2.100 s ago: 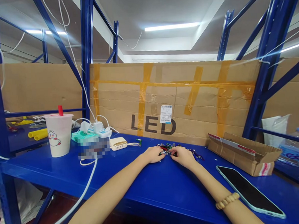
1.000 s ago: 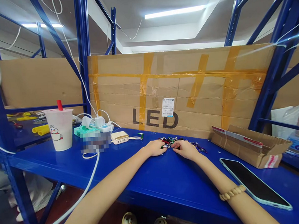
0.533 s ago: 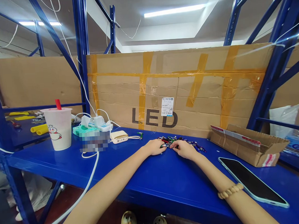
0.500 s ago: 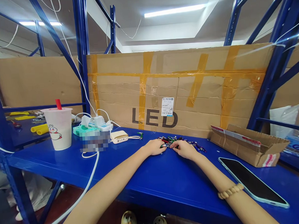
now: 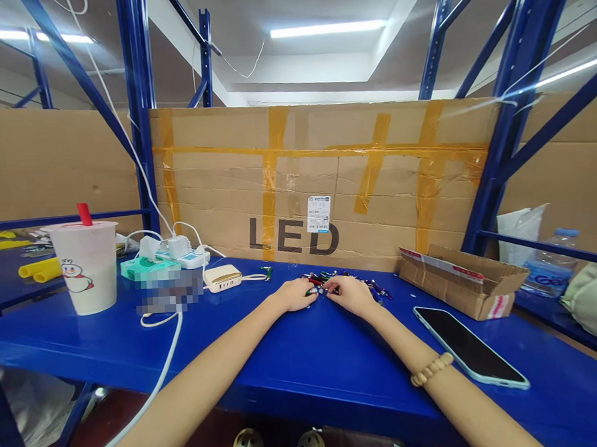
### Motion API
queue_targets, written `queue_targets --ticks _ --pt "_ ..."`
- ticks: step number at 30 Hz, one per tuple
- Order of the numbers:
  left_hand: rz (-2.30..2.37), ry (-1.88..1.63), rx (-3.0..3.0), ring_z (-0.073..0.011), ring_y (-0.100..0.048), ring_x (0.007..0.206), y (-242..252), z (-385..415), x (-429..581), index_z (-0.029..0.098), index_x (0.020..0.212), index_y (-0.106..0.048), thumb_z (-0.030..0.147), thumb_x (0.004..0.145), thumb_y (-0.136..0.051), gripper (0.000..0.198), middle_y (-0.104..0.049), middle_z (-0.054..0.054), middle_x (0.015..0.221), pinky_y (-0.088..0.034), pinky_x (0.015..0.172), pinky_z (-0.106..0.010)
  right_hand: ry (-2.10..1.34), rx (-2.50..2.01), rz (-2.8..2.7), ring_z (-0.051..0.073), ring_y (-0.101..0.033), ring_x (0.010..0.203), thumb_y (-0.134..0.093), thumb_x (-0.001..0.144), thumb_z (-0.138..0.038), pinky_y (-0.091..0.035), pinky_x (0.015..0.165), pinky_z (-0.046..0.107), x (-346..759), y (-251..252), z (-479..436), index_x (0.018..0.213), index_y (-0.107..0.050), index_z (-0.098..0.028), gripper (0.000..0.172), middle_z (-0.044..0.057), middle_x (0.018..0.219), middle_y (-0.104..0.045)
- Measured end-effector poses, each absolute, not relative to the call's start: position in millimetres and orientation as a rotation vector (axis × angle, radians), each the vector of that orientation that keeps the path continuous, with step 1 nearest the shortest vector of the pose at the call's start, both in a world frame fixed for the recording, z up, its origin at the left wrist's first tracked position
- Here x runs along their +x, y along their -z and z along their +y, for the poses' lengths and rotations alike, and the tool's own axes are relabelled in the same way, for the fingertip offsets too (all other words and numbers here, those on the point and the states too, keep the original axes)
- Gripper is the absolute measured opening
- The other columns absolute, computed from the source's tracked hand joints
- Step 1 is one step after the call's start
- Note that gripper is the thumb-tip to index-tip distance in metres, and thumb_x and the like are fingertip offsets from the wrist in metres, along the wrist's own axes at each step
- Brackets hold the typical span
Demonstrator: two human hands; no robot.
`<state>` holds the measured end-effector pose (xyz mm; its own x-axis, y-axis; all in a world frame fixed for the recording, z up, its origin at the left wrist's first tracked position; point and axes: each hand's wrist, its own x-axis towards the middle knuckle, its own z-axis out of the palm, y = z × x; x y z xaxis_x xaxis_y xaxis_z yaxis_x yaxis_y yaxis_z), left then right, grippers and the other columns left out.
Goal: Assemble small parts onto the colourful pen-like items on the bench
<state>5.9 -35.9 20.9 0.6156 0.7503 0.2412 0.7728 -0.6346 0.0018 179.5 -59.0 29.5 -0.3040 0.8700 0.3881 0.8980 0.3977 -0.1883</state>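
A pile of small shiny coloured metal pieces (image 5: 379,288), red, green, blue and purple, lies on the blue tabletop near the cardboard; their exact kind is too small to tell. At the pile's left side, my left hand (image 5: 295,295) has its fingers closed on a small green metal piece (image 5: 311,291). Just right of it, my right hand (image 5: 351,295) reaches into the near side of the pile with thumb and fingers pinched together. Whatever lies between those fingertips is hidden. A single green piece (image 5: 266,273) lies apart, left of the pile.
On the left stand a drink cup (image 5: 91,281), a power strip (image 5: 190,258) with plugs, and a cream power bank (image 5: 222,278). A phone (image 5: 469,344) and an open cardboard box (image 5: 446,286) lie on the right. A cardboard wall (image 5: 216,188) closes the back.
The whole view has shifted, with the bench things appearing further left. Both hands stay at the pile in nearly the same pose.
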Motion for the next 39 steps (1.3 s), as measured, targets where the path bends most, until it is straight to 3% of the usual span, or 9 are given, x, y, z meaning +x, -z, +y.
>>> queue_targets --ticks 17,23,39 --pt "-1.273 0.347 -2.746 -0.0204 -0.055 0.095 -21 -37 5 0.02 0.093 -0.053 0.04 0.085 -0.026 0.034 -0.059 -0.004 0.102 -0.045 0.077 -0.03 0.175 -1.427 -2.07 0.011 -0.056 0.068 -0.052 0.074 -0.027 -0.031 0.051 0.02 174 -36 -66 0.085 -0.064 -0.027 0.017 -0.004 0.084 -0.066" --pt "-1.244 0.412 -2.772 -0.0186 -0.052 0.101 -26 -45 7 0.022 0.097 -0.05 0.043 0.088 -0.019 0.039 -0.055 -0.003 0.112 -0.042 0.083 -0.031 0.18 -1.264 -2.017 0.01 -0.055 0.065 -0.052 0.075 -0.028 -0.033 0.052 0.019 172 -35 -67 0.083 -0.066 -0.024 0.016 -0.001 0.083 -0.065" --pt "-1.479 0.551 -2.748 -0.0212 -0.052 0.103 -26 -47 12 0.022 0.109 -0.04 0.038 0.089 -0.016 0.035 -0.055 -0.004 0.113 -0.043 0.078 -0.032 0.145 -1.039 -2.008 0.009 -0.051 0.057 -0.05 0.078 -0.028 -0.037 0.056 0.019 167 -31 -65 0.083 -0.066 -0.02 0.019 0.0 0.079 -0.064"
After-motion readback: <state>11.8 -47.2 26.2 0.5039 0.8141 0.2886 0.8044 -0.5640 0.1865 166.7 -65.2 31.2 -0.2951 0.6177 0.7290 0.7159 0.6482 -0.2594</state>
